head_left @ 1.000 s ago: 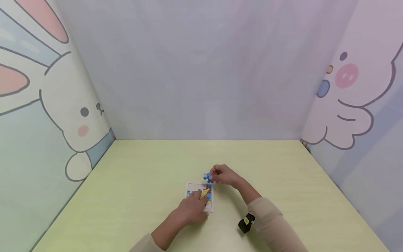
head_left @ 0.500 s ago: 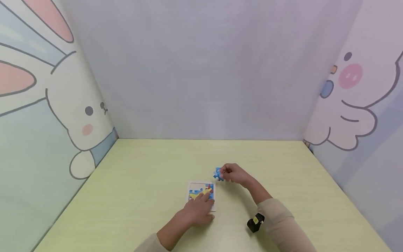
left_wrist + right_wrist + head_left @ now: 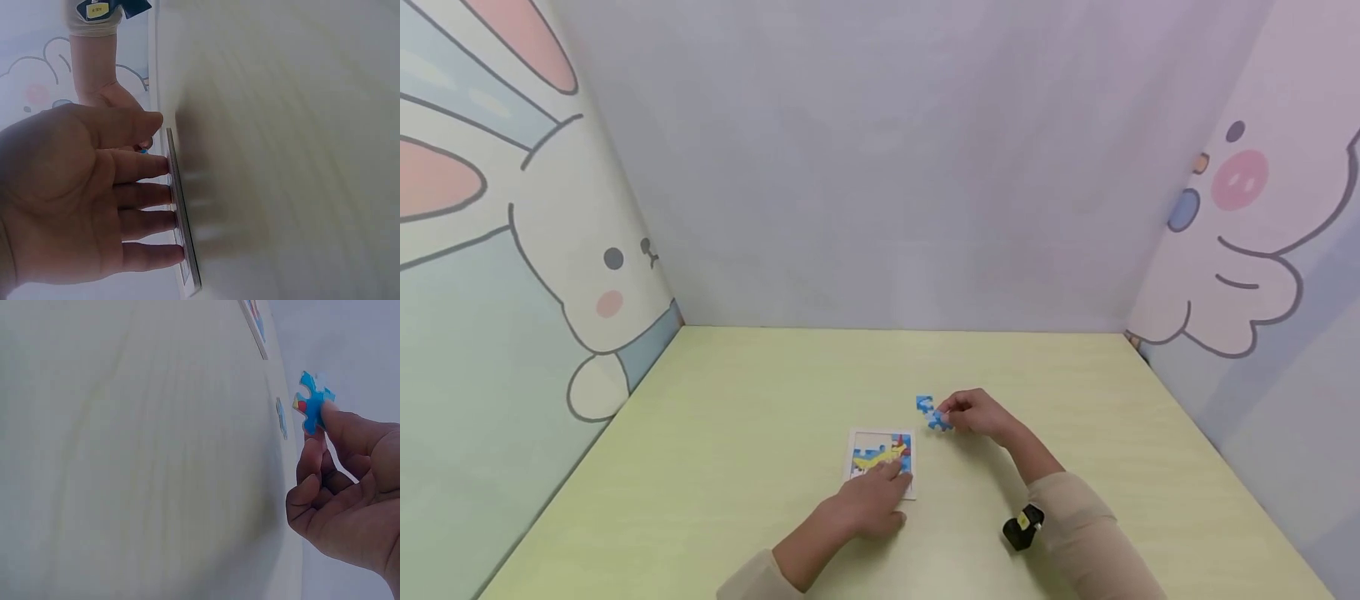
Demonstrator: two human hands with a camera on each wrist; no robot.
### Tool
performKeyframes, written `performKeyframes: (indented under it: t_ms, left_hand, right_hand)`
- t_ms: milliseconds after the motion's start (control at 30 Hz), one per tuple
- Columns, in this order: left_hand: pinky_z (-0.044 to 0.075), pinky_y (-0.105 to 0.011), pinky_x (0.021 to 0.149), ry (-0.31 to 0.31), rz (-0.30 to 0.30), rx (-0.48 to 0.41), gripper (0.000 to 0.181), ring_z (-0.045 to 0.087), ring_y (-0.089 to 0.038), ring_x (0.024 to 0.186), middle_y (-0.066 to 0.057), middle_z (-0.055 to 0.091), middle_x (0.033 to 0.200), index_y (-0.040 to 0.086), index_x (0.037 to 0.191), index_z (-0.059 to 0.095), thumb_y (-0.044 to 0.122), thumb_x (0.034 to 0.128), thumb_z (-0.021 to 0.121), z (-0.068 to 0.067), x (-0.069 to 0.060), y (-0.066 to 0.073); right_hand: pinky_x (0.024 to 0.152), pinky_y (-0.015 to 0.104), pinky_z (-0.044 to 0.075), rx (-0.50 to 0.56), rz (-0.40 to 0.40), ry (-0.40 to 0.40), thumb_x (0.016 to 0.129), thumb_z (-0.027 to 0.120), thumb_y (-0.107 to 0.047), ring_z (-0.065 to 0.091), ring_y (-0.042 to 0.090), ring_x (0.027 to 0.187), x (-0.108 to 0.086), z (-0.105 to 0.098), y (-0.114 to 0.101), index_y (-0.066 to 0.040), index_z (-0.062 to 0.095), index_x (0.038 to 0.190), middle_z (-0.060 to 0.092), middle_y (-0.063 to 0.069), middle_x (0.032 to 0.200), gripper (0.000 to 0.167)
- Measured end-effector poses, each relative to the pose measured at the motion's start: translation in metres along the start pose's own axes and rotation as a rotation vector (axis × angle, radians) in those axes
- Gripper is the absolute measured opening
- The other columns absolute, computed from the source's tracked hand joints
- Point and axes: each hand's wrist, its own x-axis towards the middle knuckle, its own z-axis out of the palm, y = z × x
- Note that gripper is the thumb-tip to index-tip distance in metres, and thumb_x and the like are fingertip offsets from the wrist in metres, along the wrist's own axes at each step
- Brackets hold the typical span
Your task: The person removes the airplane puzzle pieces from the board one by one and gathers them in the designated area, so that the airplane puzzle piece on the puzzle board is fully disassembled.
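Note:
A small jigsaw puzzle in a pale frame [image 3: 853, 442] lies on the table, with yellow, red and blue pieces in it and a bare patch at its upper left. My left hand [image 3: 868, 502] rests on its near part, fingers straight, hiding some of the picture. In the left wrist view, the fingertips [image 3: 177, 253] touch the board's face. To the right of the frame, my right hand [image 3: 981, 417] pinches a blue puzzle piece [image 3: 314, 406] with a red and yellow patch between thumb and fingers. Another blue piece [image 3: 924, 403] is just left of that hand.
The pale yellow table [image 3: 760, 400] spreads around the puzzle to a grey back wall [image 3: 880, 167]. Cartoon-printed walls stand on both sides. A black wrist camera [image 3: 1024, 527] is strapped at the right sleeve.
My right hand has moved right, away from the puzzle frame. The blue pieces by its fingertips now show apart. My left hand has slid slightly nearer, uncovering more of the yellow picture.

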Motion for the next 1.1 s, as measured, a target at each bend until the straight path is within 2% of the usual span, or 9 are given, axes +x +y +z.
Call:
performKeyframes:
  t_ms: [100,233,667,900,1100]
  left_hand:
    - [0.033,-0.038,0.102,0.008,0.01,0.001,0.053,0.034,-0.025,0.131,-0.006,0.038,0.144,0.012,0.136,0.048,0.03,0.0883,0.06,0.001,0.001,-0.001]
    - [0.032,-0.036,0.103,0.013,0.014,0.006,0.053,0.034,-0.024,0.131,-0.006,0.038,0.143,0.011,0.136,0.048,0.029,0.0883,0.06,0.002,0.003,-0.003]
    - [0.032,-0.035,0.102,0.018,0.026,0.006,0.051,0.035,-0.023,0.13,-0.006,0.04,0.142,0.011,0.135,0.049,0.027,0.0876,0.061,0.004,0.003,-0.005]
    - [0.033,-0.035,0.102,0.008,0.007,0.003,0.052,0.035,-0.023,0.13,-0.005,0.04,0.142,0.012,0.135,0.049,0.027,0.0868,0.063,0.003,0.002,-0.005]
    - [0.033,-0.035,0.102,0.0,-0.006,-0.02,0.052,0.034,-0.023,0.131,-0.004,0.04,0.142,0.013,0.135,0.049,0.027,0.0871,0.062,0.003,0.003,-0.004]
  right_hand:
    - [0.058,0.032,0.041,-0.027,0.045,0.046,0.089,0.061,-0.007,0.049,0.021,0.065,0.005,-0.007,0.01,-0.001,0.069,0.097,0.059,0.004,0.075,0.013]
    - [0.058,0.03,0.041,-0.052,0.072,0.085,0.088,0.061,-0.006,0.049,0.019,0.065,0.009,-0.014,0.013,-0.002,0.07,0.096,0.06,0.005,0.076,0.012]
    - [0.06,0.03,0.044,-0.049,0.067,0.144,0.088,0.061,-0.006,0.051,0.018,0.066,0.025,-0.022,0.025,0.004,0.068,0.099,0.063,0.005,0.082,0.016]
    - [0.061,0.028,0.043,-0.188,0.084,0.151,0.087,0.061,-0.004,0.05,0.016,0.07,0.034,-0.024,0.032,0.001,0.069,0.094,0.062,0.004,0.084,0.012]
    - [0.06,0.028,0.042,-0.233,0.076,0.132,0.086,0.062,-0.003,0.05,0.016,0.068,0.042,-0.024,0.034,0.001,0.07,0.091,0.063,0.004,0.08,0.011]
